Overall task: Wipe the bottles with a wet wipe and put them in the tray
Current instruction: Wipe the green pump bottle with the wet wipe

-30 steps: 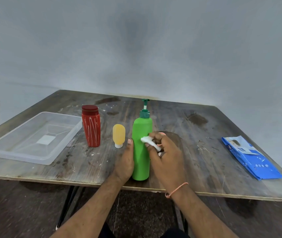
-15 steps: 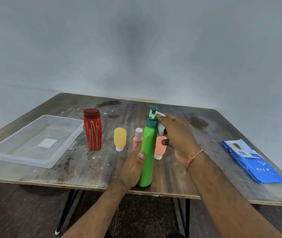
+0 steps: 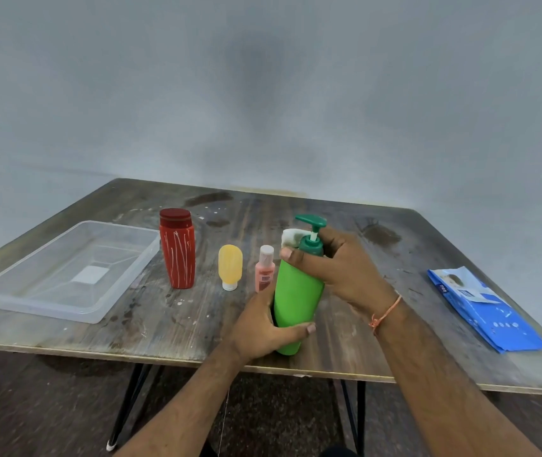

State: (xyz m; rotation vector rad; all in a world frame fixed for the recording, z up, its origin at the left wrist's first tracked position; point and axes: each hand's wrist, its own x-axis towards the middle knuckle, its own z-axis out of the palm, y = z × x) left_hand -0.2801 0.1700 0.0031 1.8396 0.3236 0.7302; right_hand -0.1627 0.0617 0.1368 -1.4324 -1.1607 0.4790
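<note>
The green pump bottle (image 3: 297, 298) is gripped low by the left hand (image 3: 263, 328). A wet wipe (image 3: 291, 236) is pressed against its collar by the right hand (image 3: 339, 268).

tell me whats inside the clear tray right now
No bottles lie in the clear tray; only a pale square patch shows at its bottom. Nothing covers its inside.

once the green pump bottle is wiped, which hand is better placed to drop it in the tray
Left, probably. The left hand already grips the green pump bottle low on its body, and the clear tray lies on that side. The right hand is busy holding the wet wipe at the pump neck.
</note>
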